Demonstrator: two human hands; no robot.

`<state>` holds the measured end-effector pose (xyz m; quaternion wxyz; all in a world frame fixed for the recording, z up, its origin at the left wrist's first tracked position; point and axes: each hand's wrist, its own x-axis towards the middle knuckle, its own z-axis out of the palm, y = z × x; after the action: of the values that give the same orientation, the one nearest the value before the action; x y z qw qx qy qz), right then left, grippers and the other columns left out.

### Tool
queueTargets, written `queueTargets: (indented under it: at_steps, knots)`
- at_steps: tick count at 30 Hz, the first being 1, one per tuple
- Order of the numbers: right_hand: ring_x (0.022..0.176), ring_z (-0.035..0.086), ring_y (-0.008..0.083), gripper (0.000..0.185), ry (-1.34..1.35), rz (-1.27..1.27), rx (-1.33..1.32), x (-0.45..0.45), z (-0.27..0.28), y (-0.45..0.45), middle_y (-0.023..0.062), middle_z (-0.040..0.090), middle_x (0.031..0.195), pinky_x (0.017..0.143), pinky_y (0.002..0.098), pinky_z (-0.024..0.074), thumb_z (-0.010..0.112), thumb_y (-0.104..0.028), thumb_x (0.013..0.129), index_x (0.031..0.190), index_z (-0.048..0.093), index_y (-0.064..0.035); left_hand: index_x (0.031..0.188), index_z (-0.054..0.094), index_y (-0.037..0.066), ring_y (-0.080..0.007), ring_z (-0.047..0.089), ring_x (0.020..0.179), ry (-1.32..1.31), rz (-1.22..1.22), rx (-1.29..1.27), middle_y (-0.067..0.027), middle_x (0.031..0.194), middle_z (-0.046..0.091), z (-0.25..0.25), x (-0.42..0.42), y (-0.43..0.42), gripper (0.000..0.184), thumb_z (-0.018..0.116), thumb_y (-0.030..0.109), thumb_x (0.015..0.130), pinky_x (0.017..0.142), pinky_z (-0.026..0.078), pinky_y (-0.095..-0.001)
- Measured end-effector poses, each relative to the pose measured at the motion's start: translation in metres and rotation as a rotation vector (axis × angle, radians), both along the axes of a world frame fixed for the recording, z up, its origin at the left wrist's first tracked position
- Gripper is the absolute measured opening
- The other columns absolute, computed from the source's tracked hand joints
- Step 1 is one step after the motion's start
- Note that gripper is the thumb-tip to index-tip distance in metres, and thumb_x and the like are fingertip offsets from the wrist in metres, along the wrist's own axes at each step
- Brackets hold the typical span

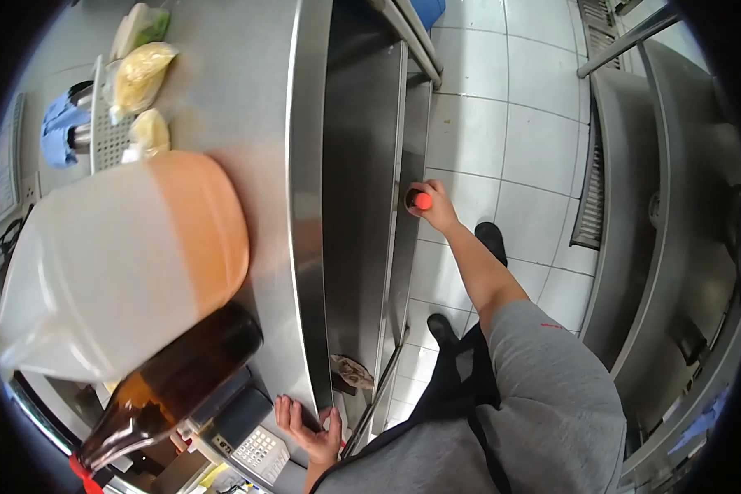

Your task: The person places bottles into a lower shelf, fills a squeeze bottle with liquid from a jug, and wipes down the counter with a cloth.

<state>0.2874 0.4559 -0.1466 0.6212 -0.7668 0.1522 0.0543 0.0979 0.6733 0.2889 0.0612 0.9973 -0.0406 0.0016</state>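
My right hand (pixel 438 204) is wrapped around a dark bottle with a red cap (pixel 422 201), seen from above. It holds the bottle low, beside the front of the steel counter's lower shelf (pixel 358 165). My left hand (pixel 311 430) rests at the edge of the steel counter (pixel 263 123), fingers over the top and thumb at the front side, gripping it. On the counter lies within view a large translucent jug (pixel 99 263) with orange colour at its base. Close against the jug is a brown glass bottle (pixel 181 362) with a red top.
A device with a keypad (pixel 259 453) stands near my left hand. Bags of yellow food (pixel 144 74) sit beside a white perforated basket (pixel 111 132). A brown crumpled item (pixel 352 372) is on the lower shelf. Behind me are white floor tiles (pixel 543 148), a drain grate (pixel 589 202) and steel equipment (pixel 626 206).
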Motion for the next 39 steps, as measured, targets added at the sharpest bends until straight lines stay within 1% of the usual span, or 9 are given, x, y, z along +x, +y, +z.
queueTargets:
  at_steps: [5, 12, 13, 18, 20, 26, 32, 35, 39]
  knots:
    - [0.117, 0.045, 0.0309, 0.046, -0.122, 0.551, -0.400, 0.040, -0.048, 0.051, 0.0152, 0.047, 0.125, 0.094, 0.0374, 0.0432, 0.070, -0.015, 0.073, 0.116, 0.055, -0.0118, 0.131, 0.032, 0.005, -0.0393, 0.031, 0.127, -0.005, 0.006, 0.055, -0.0209, 0.132, 0.033, -0.003, -0.010, 0.005, 0.075, 0.073, 0.015, 0.069, 0.105, 0.023, -0.0559]
    - [0.130, 0.036, 0.0296, 0.041, 0.341, 0.672, -0.103, 0.071, -0.063, 0.076, 0.0071, 0.051, 0.131, 0.102, 0.0349, 0.0356, 0.050, -0.024, 0.087, 0.125, 0.052, -0.0090, 0.129, 0.038, 0.005, -0.0378, 0.032, 0.127, -0.060, 0.019, 0.032, -0.0211, 0.134, 0.035, -0.006, -0.014, 0.010, 0.069, 0.072, 0.017, 0.070, 0.104, 0.025, -0.0474]
    - [0.130, 0.036, 0.0296, 0.041, -0.008, 0.974, -0.700, 0.068, -0.049, 0.068, 0.0090, 0.048, 0.133, 0.103, 0.0365, 0.0346, 0.053, -0.021, 0.085, 0.124, 0.053, -0.0097, 0.129, 0.038, 0.005, -0.0382, 0.033, 0.127, -0.034, 0.028, 0.029, -0.0213, 0.134, 0.035, -0.004, -0.014, 0.010, 0.070, 0.073, 0.016, 0.069, 0.105, 0.025, -0.0479]
    - [0.132, 0.029, 0.0350, 0.079, 0.110, 0.217, -0.127, 0.036, -0.001, -0.011, 0.0213, 0.033, 0.139, 0.110, 0.0404, 0.0242, 0.076, -0.009, 0.068, 0.135, 0.034, -0.0034, 0.122, 0.043, 0.007, -0.0408, 0.042, 0.118, -0.081, -0.027, -0.006, -0.0183, 0.125, 0.044, -0.009, -0.001, 0.009, 0.069, 0.076, 0.016, 0.062, 0.101, 0.030, -0.0540]
    - [0.121, 0.041, 0.0363, 0.059, 0.060, -0.186, -0.197, 0.006, -0.020, -0.042, 0.0192, 0.044, 0.129, 0.104, 0.0428, 0.0314, 0.072, -0.012, 0.071, 0.124, 0.047, -0.0037, 0.117, 0.048, 0.008, -0.0383, 0.045, 0.116, -0.087, 0.002, 0.023, -0.0163, 0.122, 0.048, -0.004, 0.004, 0.003, 0.064, 0.077, 0.018, 0.061, 0.099, 0.032, -0.0527]
    - [0.100, 0.052, 0.0185, 0.029, -0.301, -0.560, 0.272, 0.053, 0.289, -0.099, 0.0086, 0.054, 0.107, 0.086, 0.0293, 0.0455, 0.062, -0.008, 0.085, 0.111, 0.054, -0.0005, 0.120, 0.050, 0.014, -0.0298, 0.041, 0.122, -0.067, 0.040, -0.029, -0.0089, 0.127, 0.048, 0.015, 0.015, -0.012, 0.057, 0.072, 0.024, 0.068, 0.102, 0.028, -0.0498]
    - [0.095, 0.054, 0.0129, 0.023, -1.007, 0.275, 0.158, 0.092, 0.558, -0.015, 0.0059, 0.056, 0.103, 0.084, 0.0256, 0.0433, 0.058, -0.012, 0.089, 0.109, 0.055, -0.0003, 0.123, 0.049, 0.013, -0.0274, 0.040, 0.125, -0.065, 0.044, -0.083, -0.0086, 0.130, 0.046, 0.025, 0.009, -0.009, 0.057, 0.069, 0.023, 0.072, 0.104, 0.027, -0.0485]
    - [0.089, 0.055, 0.0112, 0.025, -1.073, 0.326, -0.102, 0.107, 0.579, 0.025, 0.0048, 0.057, 0.099, 0.079, 0.0236, 0.0443, 0.057, -0.018, 0.091, 0.110, 0.055, -0.0016, 0.124, 0.049, 0.013, -0.0250, 0.040, 0.125, -0.086, 0.048, -0.117, -0.0080, 0.130, 0.046, 0.030, 0.005, -0.008, 0.057, 0.069, 0.024, 0.072, 0.105, 0.026, -0.0461]
    - [0.067, 0.048, 0.0073, 0.027, -0.803, 0.342, 0.255, 0.123, 0.568, 0.032, -0.0012, 0.052, 0.075, 0.060, 0.0225, 0.0402, 0.050, -0.030, 0.095, 0.098, 0.056, -0.0044, 0.123, 0.049, 0.011, -0.0249, 0.042, 0.122, -0.144, 0.036, -0.151, -0.0082, 0.129, 0.046, 0.027, 0.001, -0.003, 0.055, 0.068, 0.024, 0.073, 0.104, 0.028, -0.0448]
